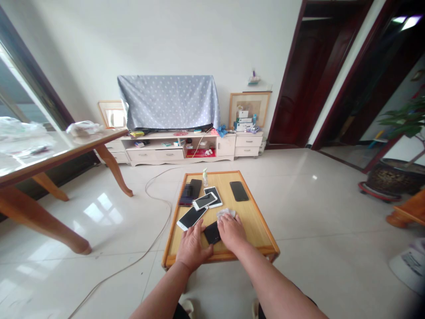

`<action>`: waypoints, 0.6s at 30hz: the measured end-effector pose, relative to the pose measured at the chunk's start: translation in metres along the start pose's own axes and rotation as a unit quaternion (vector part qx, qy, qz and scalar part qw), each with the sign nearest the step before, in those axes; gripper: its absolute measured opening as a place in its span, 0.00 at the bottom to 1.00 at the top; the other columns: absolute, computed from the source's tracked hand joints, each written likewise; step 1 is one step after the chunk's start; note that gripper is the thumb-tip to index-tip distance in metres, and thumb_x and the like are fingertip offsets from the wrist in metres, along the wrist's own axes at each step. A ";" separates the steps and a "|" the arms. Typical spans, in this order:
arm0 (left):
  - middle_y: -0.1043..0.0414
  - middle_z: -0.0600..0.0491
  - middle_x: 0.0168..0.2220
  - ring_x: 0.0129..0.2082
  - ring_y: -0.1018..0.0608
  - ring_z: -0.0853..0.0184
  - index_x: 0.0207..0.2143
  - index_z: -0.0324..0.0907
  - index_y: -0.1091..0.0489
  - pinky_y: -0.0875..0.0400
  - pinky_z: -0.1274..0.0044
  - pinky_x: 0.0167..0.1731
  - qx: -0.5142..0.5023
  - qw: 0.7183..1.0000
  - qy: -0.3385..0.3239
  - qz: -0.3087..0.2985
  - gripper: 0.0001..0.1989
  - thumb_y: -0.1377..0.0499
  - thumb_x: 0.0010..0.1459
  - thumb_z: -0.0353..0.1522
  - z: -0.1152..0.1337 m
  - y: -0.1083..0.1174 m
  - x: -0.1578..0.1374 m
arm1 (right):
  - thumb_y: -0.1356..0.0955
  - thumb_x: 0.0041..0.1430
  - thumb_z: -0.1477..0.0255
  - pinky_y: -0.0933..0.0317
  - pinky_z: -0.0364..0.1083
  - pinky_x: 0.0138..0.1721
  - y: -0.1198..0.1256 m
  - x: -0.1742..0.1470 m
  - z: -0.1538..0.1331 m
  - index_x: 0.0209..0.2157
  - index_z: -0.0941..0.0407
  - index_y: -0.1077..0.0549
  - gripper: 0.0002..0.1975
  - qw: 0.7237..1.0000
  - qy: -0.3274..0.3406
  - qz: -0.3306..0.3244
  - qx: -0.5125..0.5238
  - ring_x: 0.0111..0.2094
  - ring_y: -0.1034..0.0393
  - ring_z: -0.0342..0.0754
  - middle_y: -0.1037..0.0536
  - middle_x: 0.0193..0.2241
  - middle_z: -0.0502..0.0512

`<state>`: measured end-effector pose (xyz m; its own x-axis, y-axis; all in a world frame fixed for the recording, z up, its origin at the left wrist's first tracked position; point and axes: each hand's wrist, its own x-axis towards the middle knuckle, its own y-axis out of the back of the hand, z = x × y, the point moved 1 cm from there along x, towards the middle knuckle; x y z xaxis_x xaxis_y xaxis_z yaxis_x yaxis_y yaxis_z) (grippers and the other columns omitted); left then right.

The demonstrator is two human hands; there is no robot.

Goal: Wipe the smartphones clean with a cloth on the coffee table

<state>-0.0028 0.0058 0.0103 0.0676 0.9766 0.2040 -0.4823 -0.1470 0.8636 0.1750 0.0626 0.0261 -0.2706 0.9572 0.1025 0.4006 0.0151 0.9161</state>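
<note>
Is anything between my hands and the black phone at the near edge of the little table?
Nothing visible. The left hand and right hand both rest against the black phone, the right holding a white cloth. The white phone lies just beyond.

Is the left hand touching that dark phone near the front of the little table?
Touching: the head view shows the left hand resting against the dark phone.
</note>
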 end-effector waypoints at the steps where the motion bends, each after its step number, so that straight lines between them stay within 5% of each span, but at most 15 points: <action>1: 0.26 0.47 0.56 0.60 0.30 0.52 0.67 0.46 0.50 0.42 0.61 0.62 0.000 1.000 -0.003 0.002 0.45 0.37 0.48 0.38 0.000 0.000 0.000 | 0.49 0.74 0.64 0.62 0.59 0.67 0.001 0.001 0.003 0.58 0.58 0.27 0.26 1.000 -0.011 0.004 -0.004 0.65 0.43 0.55 0.30 0.62 0.63; 4: 0.26 0.47 0.56 0.60 0.30 0.52 0.66 0.46 0.48 0.42 0.61 0.61 0.004 1.000 -0.009 0.007 0.43 0.37 0.48 0.39 -0.002 -0.001 0.000 | 0.47 0.73 0.62 0.63 0.58 0.68 -0.007 -0.008 -0.004 0.60 0.61 0.30 0.27 1.000 0.003 0.005 -0.005 0.66 0.45 0.57 0.33 0.63 0.65; 9: 0.25 0.44 0.55 0.58 0.28 0.53 0.65 0.43 0.47 0.40 0.62 0.59 0.011 1.000 -0.006 -0.004 0.38 0.41 0.53 0.36 -0.002 -0.003 0.001 | 0.47 0.74 0.63 0.65 0.54 0.69 -0.025 -0.031 -0.028 0.62 0.58 0.32 0.26 0.991 0.128 -0.019 0.034 0.67 0.45 0.52 0.32 0.63 0.60; 15: 0.26 0.47 0.56 0.61 0.30 0.53 0.64 0.46 0.47 0.42 0.62 0.62 0.007 1.000 -0.008 0.004 0.42 0.37 0.48 0.37 0.001 -0.001 0.001 | 0.47 0.74 0.63 0.66 0.60 0.69 0.000 -0.010 0.002 0.62 0.59 0.31 0.26 1.000 -0.010 0.002 0.000 0.67 0.46 0.57 0.34 0.65 0.64; 18: 0.26 0.47 0.55 0.59 0.29 0.53 0.64 0.46 0.47 0.41 0.62 0.61 0.015 1.000 -0.010 0.012 0.41 0.38 0.48 0.38 0.002 -0.002 0.001 | 0.46 0.73 0.62 0.65 0.58 0.69 -0.003 -0.017 -0.003 0.63 0.60 0.32 0.27 1.000 0.010 -0.003 0.011 0.68 0.47 0.57 0.36 0.65 0.64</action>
<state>-0.0002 0.0067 0.0094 0.0730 0.9696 0.2335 -0.4573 -0.1755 0.8718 0.1752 0.0456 0.0225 -0.2904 0.9511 0.1054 0.4181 0.0271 0.9080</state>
